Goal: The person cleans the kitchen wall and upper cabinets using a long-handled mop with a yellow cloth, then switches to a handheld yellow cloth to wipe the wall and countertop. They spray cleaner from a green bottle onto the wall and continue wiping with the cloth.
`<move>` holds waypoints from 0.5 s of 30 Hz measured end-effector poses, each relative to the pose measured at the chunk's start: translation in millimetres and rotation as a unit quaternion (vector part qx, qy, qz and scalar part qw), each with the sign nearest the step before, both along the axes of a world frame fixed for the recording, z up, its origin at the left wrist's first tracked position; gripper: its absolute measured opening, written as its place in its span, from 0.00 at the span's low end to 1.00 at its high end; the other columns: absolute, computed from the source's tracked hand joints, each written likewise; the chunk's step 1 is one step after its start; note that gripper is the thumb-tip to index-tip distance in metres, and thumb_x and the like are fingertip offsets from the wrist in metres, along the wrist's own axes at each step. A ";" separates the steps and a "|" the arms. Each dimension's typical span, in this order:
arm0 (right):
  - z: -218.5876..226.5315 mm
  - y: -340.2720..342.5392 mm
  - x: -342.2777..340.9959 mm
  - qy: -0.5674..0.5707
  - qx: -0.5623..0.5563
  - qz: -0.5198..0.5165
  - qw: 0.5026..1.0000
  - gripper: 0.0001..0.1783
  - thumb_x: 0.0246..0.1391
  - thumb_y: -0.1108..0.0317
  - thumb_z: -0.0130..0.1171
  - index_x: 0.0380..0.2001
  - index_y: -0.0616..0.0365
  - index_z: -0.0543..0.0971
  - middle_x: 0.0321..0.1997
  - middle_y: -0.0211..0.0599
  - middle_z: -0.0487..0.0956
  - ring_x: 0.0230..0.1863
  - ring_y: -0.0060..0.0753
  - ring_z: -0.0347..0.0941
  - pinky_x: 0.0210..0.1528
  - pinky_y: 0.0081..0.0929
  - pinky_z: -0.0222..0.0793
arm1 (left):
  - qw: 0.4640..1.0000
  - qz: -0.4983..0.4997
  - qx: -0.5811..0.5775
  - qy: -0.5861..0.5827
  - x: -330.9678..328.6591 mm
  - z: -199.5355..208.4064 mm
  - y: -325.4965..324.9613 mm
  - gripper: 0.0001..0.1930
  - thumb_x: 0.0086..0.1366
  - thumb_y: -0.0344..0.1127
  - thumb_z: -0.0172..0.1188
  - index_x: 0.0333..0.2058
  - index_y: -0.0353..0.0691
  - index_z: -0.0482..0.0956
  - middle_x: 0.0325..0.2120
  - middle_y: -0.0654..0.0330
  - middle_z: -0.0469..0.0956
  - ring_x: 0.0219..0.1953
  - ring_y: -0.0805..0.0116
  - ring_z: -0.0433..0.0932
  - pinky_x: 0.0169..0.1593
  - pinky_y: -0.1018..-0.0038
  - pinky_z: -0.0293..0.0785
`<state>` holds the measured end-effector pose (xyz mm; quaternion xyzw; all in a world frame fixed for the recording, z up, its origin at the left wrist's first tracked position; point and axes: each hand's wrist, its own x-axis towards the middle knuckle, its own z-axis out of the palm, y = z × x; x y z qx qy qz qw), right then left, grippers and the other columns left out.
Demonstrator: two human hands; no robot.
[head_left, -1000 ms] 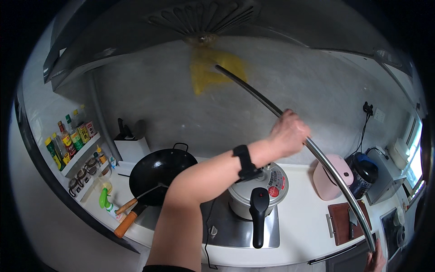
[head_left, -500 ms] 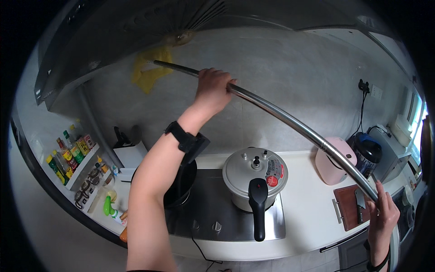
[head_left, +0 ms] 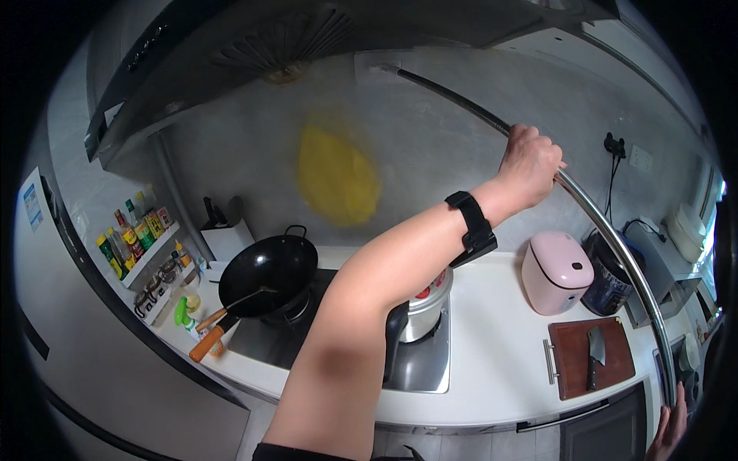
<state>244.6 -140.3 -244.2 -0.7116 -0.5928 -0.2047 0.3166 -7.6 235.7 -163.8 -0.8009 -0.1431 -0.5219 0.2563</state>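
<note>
up high, left hand (head_left: 530, 165) clenched mid-way on long curved metal pole (head_left: 607, 230), yellow blurred cloth (head_left: 338, 177) at far tip, right hand (head_left: 667, 430) cupping low end.

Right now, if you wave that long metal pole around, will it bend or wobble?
The long pole looks like rigid metal, so probably stiff; its curve is likely lens bending. Held by the left hand and right hand, its far end may swing. The blurred yellow cloth seems floppy.

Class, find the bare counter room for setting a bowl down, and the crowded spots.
Free: white counter between hob and cutting board, before the pink cooker. Crowded: left end, by wok and bottle shelf.
</note>
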 end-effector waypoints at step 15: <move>-29.8 -39.6 81.6 0.008 -0.129 -0.001 0.992 0.14 0.52 0.69 0.57 0.43 0.58 0.77 0.33 0.43 0.79 0.28 0.36 0.73 0.35 0.29 0.69 | 0.980 0.123 -0.098 0.124 -16.3 -82.7 -101.0 0.02 0.45 0.30 0.58 0.18 0.40 0.76 0.15 0.56 0.74 0.22 0.58 0.74 0.32 0.67 0.65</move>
